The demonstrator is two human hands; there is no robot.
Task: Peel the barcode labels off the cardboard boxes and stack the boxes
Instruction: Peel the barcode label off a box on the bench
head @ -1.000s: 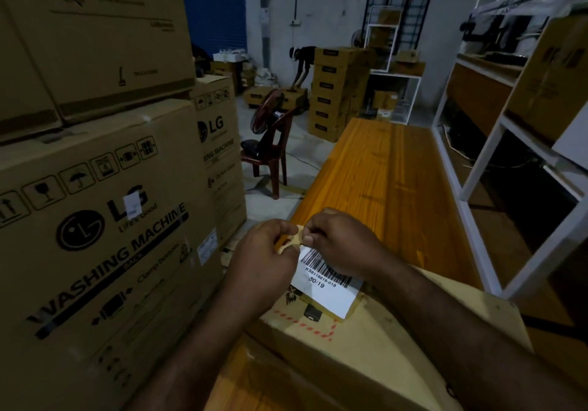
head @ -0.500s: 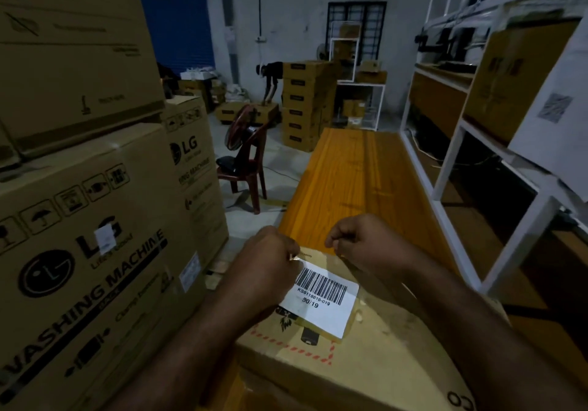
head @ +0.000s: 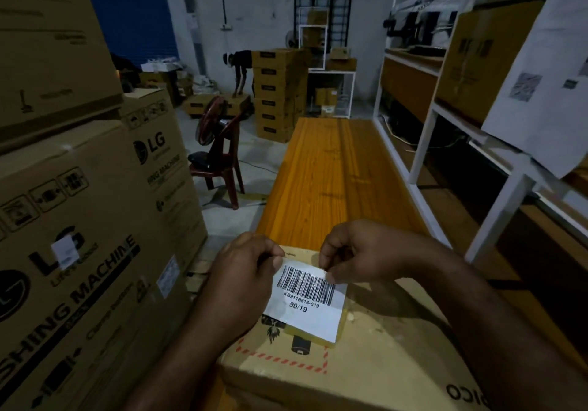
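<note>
A brown cardboard box lies in front of me on the near end of an orange wooden table. On its top sits a white barcode label printed KS9118816-019 and 50/19. My left hand pinches the label's top left corner. My right hand pinches its top right corner. The label's upper edge looks slightly lifted from the cardboard, while its lower part lies flat.
Tall LG washing machine cartons are stacked close on my left. A white shelving frame with boxes runs along the right. Farther back stand a red chair, a stack of boxes and a bending person.
My right hand moved back onto the label and now grips its top right corner. The head view shifted, with the box lower and more central in frame.
</note>
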